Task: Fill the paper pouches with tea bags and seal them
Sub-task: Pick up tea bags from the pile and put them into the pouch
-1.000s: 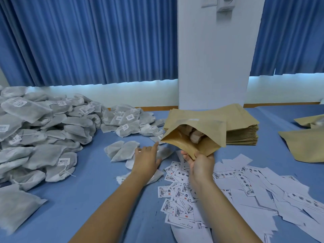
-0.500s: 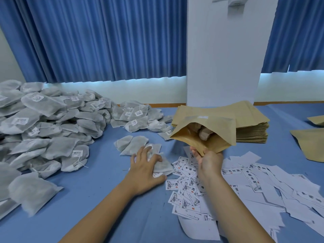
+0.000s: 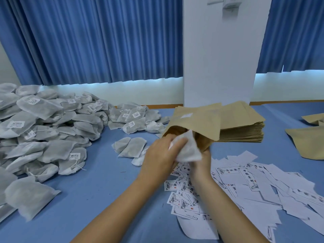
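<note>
Left hand point(image 3: 160, 157), which half a second ago lay on loose bags on the table, is now raised at centre frame, its fingers curled around a white tea bag point(image 3: 190, 151) and pressing it into the mouth of the open paper pouch point(image 3: 198, 123). The right hand point(image 3: 201, 163) grips the pouch's lower edge as before, partly hidden by the bag. Blue cloth point(image 3: 105, 181) covers the table, with a heap of tea bags point(image 3: 43, 130) at left, a stack of pouches point(image 3: 245, 127) centre right, printed labels point(image 3: 245, 186) lower right, and blue curtains point(image 3: 96, 41) and a white pillar point(image 3: 219, 58) above.
</note>
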